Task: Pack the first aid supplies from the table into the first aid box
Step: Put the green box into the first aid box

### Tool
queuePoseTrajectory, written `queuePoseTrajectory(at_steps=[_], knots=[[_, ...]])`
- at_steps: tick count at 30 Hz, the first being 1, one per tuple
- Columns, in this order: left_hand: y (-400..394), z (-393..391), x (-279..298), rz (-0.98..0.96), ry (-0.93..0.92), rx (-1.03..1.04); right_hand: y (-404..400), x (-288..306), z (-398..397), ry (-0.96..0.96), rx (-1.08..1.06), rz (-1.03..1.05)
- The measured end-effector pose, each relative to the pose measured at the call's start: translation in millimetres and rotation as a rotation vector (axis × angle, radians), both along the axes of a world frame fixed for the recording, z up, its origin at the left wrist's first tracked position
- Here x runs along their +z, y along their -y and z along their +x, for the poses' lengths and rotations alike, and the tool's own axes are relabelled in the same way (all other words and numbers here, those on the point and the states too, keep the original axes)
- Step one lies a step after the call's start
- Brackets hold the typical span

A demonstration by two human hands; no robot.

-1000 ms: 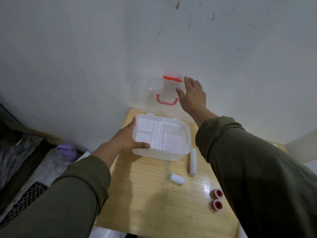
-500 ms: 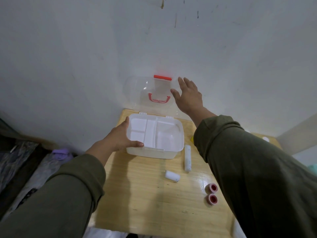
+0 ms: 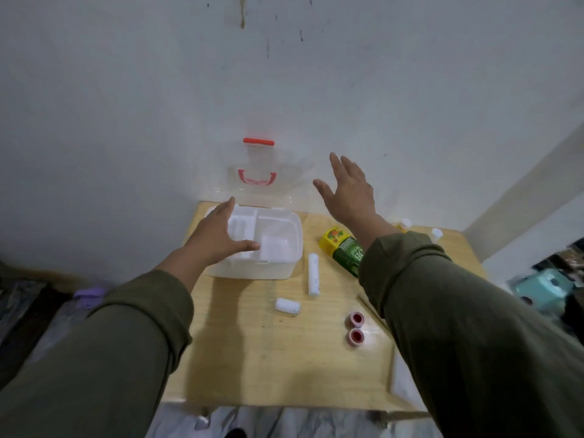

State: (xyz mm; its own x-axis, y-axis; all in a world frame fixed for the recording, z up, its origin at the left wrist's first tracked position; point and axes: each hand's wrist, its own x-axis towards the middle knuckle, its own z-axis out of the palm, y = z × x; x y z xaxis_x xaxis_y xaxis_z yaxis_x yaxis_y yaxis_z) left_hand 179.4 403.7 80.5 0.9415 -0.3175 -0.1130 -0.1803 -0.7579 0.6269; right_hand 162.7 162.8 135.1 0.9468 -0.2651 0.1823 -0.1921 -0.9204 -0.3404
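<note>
The white first aid box [image 3: 278, 267] stands open at the back of the wooden table [image 3: 252, 358]. Its clear lid [image 3: 257, 181], with a red handle, leans on the wall. My left hand [image 3: 218, 238] lies over the box's left part, fingers spread and thumb across the inner tray. My right hand [image 3: 347, 191] is raised with fingers apart, to the right of the lid and not touching it. On the table lie a long white bandage roll [image 3: 313, 274], a short white roll [image 3: 287, 306], two pink tape rolls [image 3: 357, 327] and a green and yellow bottle [image 3: 343, 248].
Two small white bottles [image 3: 436, 233] stand at the table's back right corner. A flat white pack [image 3: 401, 380] lies at the front right, partly under my sleeve. The wall rises directly behind the table. A purple item [image 3: 90, 294] lies on the left and a teal object [image 3: 546, 289] on the right.
My right hand has come off the lid and moved right. My left hand has shifted from the box's left side to over the tray. The view now takes in more of the table's right.
</note>
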Motion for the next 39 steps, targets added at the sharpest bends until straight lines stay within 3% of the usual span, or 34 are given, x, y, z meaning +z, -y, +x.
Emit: queuePoseTrajectory(at_steps=[7,13,18,30,39], knots=[[74.1,-48.3,2.6,-0.037,0.028,-0.133,39.0,-22.3,-85.4,-0.093,-0.043,-0.035],[135.5,-87.7,-30.8,0.089,-0.033,-0.304,73.9,-57.5,-122.9,-0.155,-0.089,-0.006],[163.2,-92.1,-64.9,0.239,-0.140,-0.399,90.8,-85.6,-123.2,-0.209,-0.094,0.036],[190.5,-64.8,-96.9,0.679,0.050,-0.557,108.2,-136.5,-92.0,-0.292,-0.038,0.130],[193.1,-66.1,-100.9,0.729,0.000,-0.513,116.7,-153.1,-67.7,-0.270,0.059,0.035]])
